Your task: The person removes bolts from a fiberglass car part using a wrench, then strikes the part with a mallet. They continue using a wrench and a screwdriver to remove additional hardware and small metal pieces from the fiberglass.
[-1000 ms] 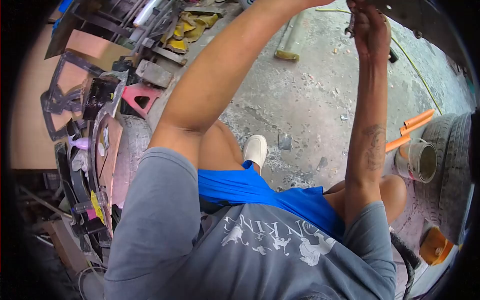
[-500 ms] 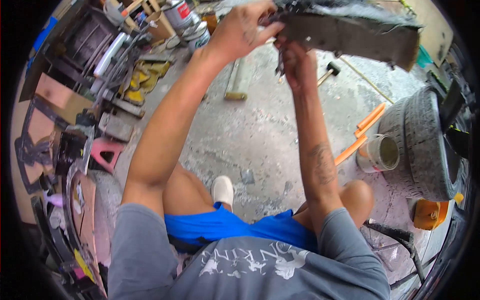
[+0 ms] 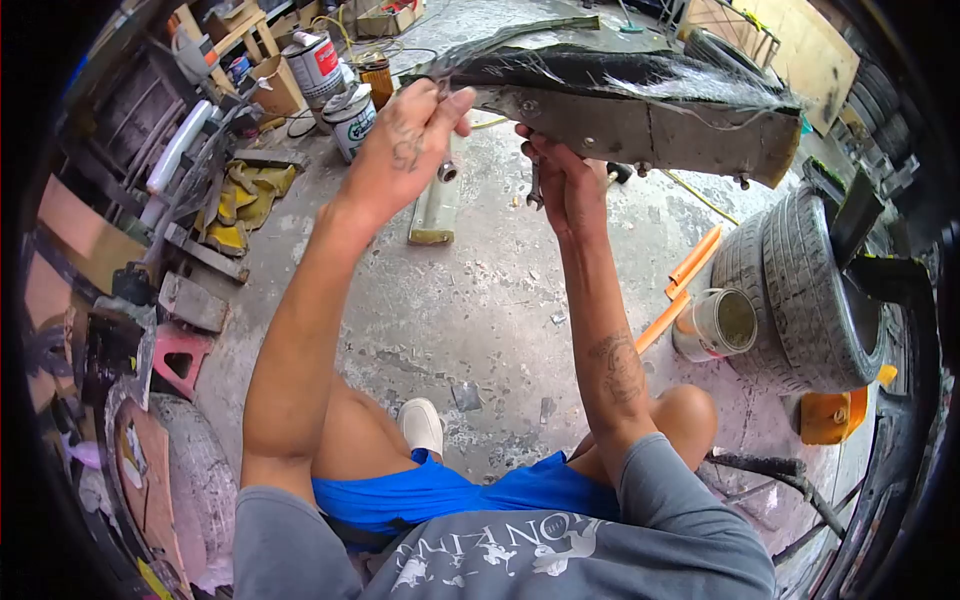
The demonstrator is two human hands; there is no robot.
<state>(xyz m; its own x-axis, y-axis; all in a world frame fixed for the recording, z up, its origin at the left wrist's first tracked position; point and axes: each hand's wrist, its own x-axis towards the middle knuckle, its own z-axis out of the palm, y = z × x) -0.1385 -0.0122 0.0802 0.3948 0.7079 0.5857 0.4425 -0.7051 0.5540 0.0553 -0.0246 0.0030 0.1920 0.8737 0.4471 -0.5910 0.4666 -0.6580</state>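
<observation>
Panel [image 3: 690, 140] with a ragged upper edge is clamped at one end by the left hand [image 3: 408, 140], extending to its right and above the right hand [image 3: 577, 188], in whose curled fingers a wrench [image 3: 535, 190] is held, head hanging downward.

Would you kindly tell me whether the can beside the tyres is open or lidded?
Open: the can has no lid on, and its inside shows.

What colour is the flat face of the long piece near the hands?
The flat face is dull grey-brown, clearest in the head view.
</observation>
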